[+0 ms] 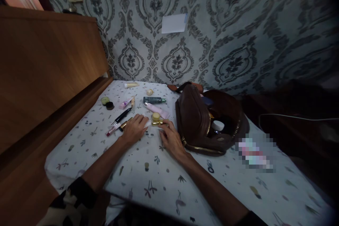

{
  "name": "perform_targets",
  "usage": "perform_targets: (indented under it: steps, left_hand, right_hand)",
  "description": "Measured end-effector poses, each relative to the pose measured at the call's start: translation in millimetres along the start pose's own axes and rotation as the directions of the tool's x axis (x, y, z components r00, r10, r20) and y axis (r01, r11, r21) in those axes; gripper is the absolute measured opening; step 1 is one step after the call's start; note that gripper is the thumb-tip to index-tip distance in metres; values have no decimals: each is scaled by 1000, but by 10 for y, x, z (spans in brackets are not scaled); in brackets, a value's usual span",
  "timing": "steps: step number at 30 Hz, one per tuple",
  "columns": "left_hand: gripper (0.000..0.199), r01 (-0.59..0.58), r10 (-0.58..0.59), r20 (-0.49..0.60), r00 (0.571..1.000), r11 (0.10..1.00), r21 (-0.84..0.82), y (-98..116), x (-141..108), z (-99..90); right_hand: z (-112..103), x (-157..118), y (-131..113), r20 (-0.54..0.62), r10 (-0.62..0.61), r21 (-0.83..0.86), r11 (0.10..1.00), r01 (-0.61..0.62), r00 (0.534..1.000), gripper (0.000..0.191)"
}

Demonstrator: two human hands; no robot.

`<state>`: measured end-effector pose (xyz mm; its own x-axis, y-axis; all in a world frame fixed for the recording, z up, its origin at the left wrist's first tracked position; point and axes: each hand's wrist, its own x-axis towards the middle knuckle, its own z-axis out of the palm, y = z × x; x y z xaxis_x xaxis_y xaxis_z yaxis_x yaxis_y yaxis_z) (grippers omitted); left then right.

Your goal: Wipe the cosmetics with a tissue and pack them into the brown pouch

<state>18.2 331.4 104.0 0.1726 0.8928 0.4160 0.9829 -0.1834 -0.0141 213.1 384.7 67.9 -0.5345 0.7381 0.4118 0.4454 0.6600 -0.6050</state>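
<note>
Gold tube at the right hand's fingertips, beside an open bag

On the table (190,183), the gold tube (156,123) lies on its side, well in from the near edge and about midway between the left edge and the brown bag (192,120). It looks light and stiff, with a glossy, probably slippery skin; a pinch across the middle of its barrel should suit it better than one at the tip.

The right hand (171,139) has its fingertips at the tube's right end, so most of the barrel lies to the left of the grip. The fingers are partly curled, with little gap between them; the view is dim and small there, so I cannot tell whether they hold the tube or only touch it.

The left hand (135,130) lies palm down, nearer the table's left edge, fingers bent; what is under them is hidden. A black-and-gold tube (124,125) sits right beside it. Toward the far edge, just past the gold tube, are a small yellowish pot (155,116) and a pink tube (158,110), which looks soft and squeezable.
</note>
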Motion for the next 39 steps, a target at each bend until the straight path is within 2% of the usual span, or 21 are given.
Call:
perform_targets:
  steps: [3,6,8,10,12,14,18,21,24,28,31,34,37,39]
  left_hand:
    - [20,-28,20,-121,992,998,-63,-10,-23,-13]
    - [24,-106,47,-289,956,975,-193,30,-38,-59]
    - [24,-199,79,-402,912,943,-267,78,-44,-99]
    - [24,-303,128,-479,868,902,-308,139,-53,-132]
    - [27,-382,183,-510,841,867,-320,208,-66,-150]
    - [34,-444,242,-519,820,842,-307,278,-82,-154]
    - [44,-508,359,-513,780,841,-184,387,-105,-157]
    - [43,-517,401,-502,767,849,-112,422,-111,-160]
    - [42,-472,363,-488,794,874,-118,430,-118,-138]
    - [27,-323,210,-409,888,918,-229,421,-131,-59]
    - [19,-160,42,-289,957,903,-398,394,-124,-11]
    - [19,4,-82,-117,990,834,-551,344,-101,-5]
    - [19,97,-78,58,995,752,-653,301,-82,-30]
    - [21,121,-50,122,991,709,-694,290,-76,-45]
  right_hand:
    - [-30,4,-39,-32,-13,58,998,15,999,27]
    - [-69,4,-90,-70,-23,174,984,35,997,24]
    - [-81,2,-105,-64,38,281,959,-18,997,28]
    - [-76,3,-98,3,158,426,893,-144,987,38]
    - [-60,12,-79,102,270,584,763,-277,958,50]
    - [-43,30,-67,174,339,723,594,-354,925,55]
    - [-35,68,-94,269,408,894,230,-384,872,52]
    - [-42,78,-125,359,422,913,29,-408,833,46]
    - [-46,76,-135,405,421,910,-93,-405,812,38]
    - [-47,66,-128,413,387,910,-156,-383,824,31]
    - [-29,57,-108,396,365,918,-144,-369,843,30]
    - [9,46,-88,374,342,927,-115,-356,862,27]
    - [45,29,-92,351,306,936,-77,-344,885,27]
    - [57,18,-103,348,285,936,-60,-346,893,29]
